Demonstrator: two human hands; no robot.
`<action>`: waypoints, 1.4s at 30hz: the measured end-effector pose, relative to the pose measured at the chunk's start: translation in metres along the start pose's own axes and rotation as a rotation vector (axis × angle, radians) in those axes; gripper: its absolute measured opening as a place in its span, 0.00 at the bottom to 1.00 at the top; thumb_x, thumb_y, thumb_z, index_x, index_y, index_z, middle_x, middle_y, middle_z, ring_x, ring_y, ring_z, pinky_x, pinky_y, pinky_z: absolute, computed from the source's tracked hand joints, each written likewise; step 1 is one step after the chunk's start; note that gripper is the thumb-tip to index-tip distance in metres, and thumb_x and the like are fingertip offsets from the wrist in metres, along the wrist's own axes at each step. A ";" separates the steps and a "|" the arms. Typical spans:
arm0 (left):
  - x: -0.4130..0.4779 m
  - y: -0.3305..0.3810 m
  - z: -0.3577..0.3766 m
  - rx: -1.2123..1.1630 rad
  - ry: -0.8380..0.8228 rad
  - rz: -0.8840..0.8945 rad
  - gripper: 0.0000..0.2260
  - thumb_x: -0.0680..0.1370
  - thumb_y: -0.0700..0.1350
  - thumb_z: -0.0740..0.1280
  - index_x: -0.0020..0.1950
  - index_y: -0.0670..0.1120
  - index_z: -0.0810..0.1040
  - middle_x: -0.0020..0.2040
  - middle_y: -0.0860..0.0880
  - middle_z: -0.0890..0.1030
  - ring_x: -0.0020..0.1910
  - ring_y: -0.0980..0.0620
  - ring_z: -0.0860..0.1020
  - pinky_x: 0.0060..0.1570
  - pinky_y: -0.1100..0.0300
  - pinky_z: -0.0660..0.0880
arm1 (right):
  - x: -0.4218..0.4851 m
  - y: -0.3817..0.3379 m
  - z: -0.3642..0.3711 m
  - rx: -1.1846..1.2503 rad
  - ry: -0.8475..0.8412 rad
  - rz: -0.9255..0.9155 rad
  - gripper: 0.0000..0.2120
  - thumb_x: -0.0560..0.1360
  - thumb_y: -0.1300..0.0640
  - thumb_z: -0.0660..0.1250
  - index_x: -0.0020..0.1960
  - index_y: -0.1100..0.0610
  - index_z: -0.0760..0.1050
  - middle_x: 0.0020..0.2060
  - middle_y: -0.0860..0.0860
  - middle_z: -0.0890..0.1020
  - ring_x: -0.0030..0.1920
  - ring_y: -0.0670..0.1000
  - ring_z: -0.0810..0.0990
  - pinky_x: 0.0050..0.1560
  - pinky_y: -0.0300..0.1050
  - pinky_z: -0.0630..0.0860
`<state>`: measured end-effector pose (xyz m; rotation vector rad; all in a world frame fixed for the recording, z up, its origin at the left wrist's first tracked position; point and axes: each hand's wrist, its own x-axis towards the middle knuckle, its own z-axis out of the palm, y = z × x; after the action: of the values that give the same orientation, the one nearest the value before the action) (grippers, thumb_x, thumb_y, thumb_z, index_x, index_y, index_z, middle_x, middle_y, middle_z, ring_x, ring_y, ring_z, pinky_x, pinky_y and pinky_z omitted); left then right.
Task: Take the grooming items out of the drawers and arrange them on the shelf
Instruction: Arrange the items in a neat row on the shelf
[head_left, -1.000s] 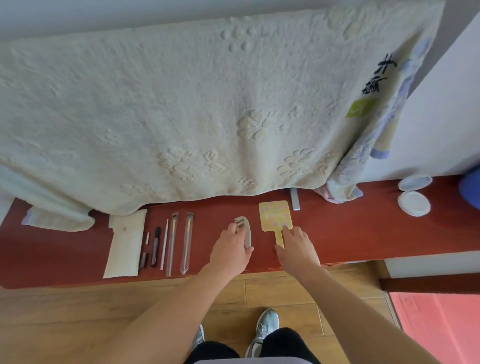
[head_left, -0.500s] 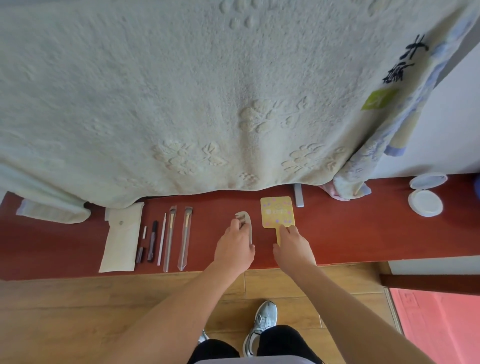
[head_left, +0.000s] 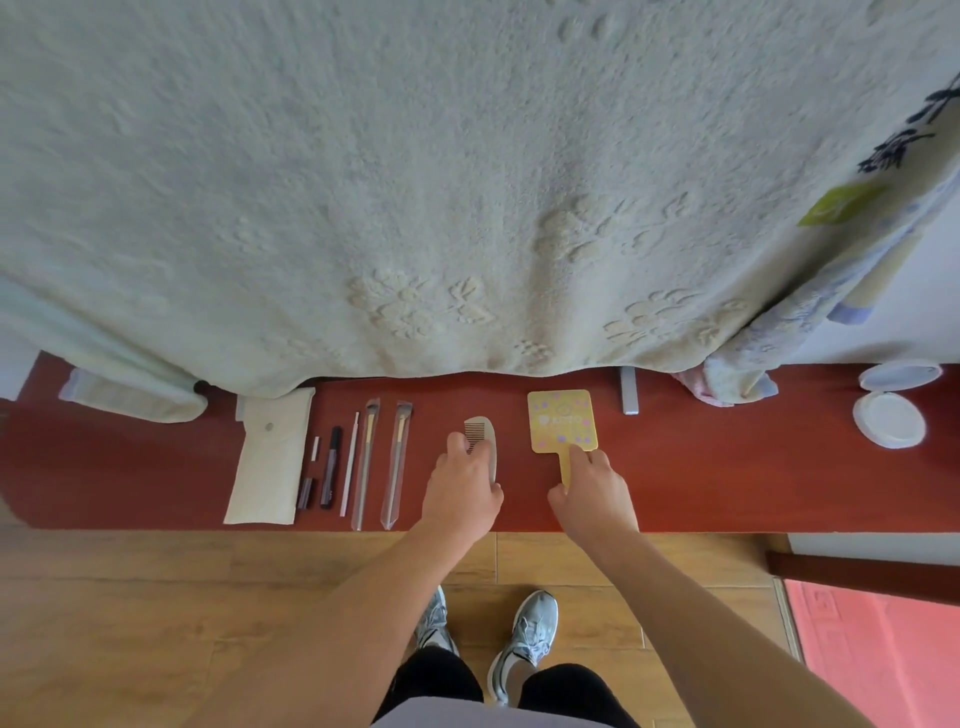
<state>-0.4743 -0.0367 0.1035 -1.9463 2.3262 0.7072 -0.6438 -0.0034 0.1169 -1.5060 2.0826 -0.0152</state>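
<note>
A pale comb (head_left: 484, 435) lies on the red shelf (head_left: 727, 467), and my left hand (head_left: 461, 486) grips its lower half with curled fingers. To its right lies a yellow hand mirror (head_left: 561, 421); my right hand (head_left: 592, 488) pinches its handle. Left of the comb, two brushes in clear sleeves (head_left: 382, 462), a thin white stick (head_left: 349, 462), a dark pencil (head_left: 330, 467), a short dark tube (head_left: 307, 491) and a white pouch (head_left: 267, 457) lie in a row.
A large pale blanket (head_left: 467, 182) hangs over the back of the shelf. A grey bar (head_left: 629, 391) lies behind the mirror. An open round white compact (head_left: 889, 418) sits at the far right. Wooden floor (head_left: 130, 623) and my shoes are below; a pink mat (head_left: 883, 654) lies at the right.
The camera has moved closer and tilted down. Both hands stay on the comb and the mirror, which have hardly shifted on the shelf.
</note>
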 end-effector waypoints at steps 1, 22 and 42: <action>0.000 -0.005 -0.002 0.003 0.000 -0.003 0.17 0.77 0.49 0.70 0.63 0.47 0.73 0.58 0.46 0.68 0.49 0.46 0.77 0.51 0.53 0.79 | 0.000 -0.006 0.002 0.003 0.001 0.000 0.17 0.75 0.57 0.62 0.63 0.58 0.69 0.54 0.56 0.73 0.46 0.58 0.78 0.40 0.44 0.70; 0.004 -0.061 -0.024 -0.012 0.024 0.069 0.16 0.77 0.49 0.71 0.61 0.46 0.73 0.56 0.46 0.70 0.50 0.48 0.78 0.49 0.57 0.77 | -0.001 -0.084 0.034 0.019 0.003 -0.022 0.21 0.76 0.58 0.61 0.69 0.58 0.66 0.56 0.57 0.74 0.49 0.58 0.78 0.45 0.45 0.74; 0.004 -0.067 -0.025 -0.017 0.033 0.098 0.20 0.76 0.51 0.72 0.65 0.46 0.73 0.58 0.45 0.71 0.52 0.47 0.79 0.52 0.56 0.79 | -0.002 -0.087 0.039 0.019 -0.002 -0.037 0.23 0.77 0.57 0.61 0.72 0.57 0.64 0.58 0.56 0.74 0.50 0.58 0.79 0.47 0.46 0.76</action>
<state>-0.4058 -0.0569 0.1027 -1.8755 2.4578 0.7097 -0.5497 -0.0214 0.1132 -1.5321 2.0471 -0.0468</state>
